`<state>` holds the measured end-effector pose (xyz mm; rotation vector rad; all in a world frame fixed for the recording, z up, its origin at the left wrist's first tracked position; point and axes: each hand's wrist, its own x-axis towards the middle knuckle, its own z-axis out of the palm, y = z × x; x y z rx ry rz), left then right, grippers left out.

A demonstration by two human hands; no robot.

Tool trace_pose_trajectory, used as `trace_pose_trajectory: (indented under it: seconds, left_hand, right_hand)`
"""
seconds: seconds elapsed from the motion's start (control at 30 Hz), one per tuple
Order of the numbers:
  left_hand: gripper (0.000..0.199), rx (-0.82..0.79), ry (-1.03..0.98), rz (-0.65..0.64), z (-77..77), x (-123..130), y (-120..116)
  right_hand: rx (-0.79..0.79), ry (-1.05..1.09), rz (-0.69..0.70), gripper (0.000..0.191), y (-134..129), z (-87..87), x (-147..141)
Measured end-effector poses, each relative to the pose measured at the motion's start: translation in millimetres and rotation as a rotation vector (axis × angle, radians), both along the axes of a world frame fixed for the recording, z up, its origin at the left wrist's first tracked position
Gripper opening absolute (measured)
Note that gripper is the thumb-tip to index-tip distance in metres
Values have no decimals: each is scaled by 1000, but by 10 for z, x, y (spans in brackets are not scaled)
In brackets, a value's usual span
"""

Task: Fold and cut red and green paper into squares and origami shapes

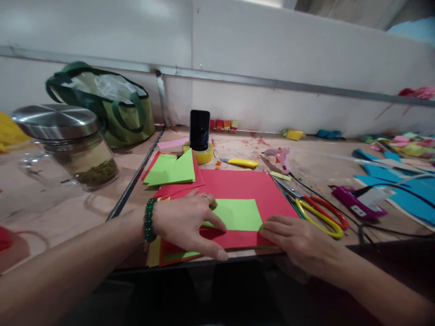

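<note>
A light green paper sheet (238,213) lies on a larger red paper sheet (234,183) at the table's front edge. My left hand (186,222), wearing a green bead bracelet (148,220), rests on the papers' left part with thumb and index finger apart. At the green sheet's lower right corner, the fingers of my right hand (292,235) press together over the red sheet's front edge; its thumb is hidden. More red, green and yellowish paper edges show under my left hand. Cut green pieces (171,170) lie on red paper behind it.
Scissors (319,213) with red and yellow handles lie right of the paper. Behind are a yellow utility knife (239,162), a pink glue gun (279,158) and a phone (200,130) leaning upright. A purple power strip (358,203) with cables sits right, a glass jar (84,154) left.
</note>
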<state>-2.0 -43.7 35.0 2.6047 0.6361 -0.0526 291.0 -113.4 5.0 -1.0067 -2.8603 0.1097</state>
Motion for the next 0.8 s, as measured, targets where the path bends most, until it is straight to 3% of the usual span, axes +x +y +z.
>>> trace_pose_trajectory:
  seconds: [0.2, 0.37, 0.5, 0.6, 0.8]
  left_hand:
    - [58, -8, 14, -8, 23, 2, -4]
    - [64, 26, 23, -25, 30, 5, 4]
    - [84, 91, 20, -38, 47, 70, -8]
    - [86, 157, 86, -57, 66, 156, -68]
    - [81, 233, 120, -75, 24, 213, -196]
  right_hand:
    - [124, -6, -69, 33, -104, 22, 123]
    - [317, 104, -61, 42, -130, 116, -160]
    - [97, 76, -73, 43, -14, 70, -428]
    - [-39, 49, -158, 41, 60, 12, -478]
    - [-85, 74, -213, 43, 51, -20, -448]
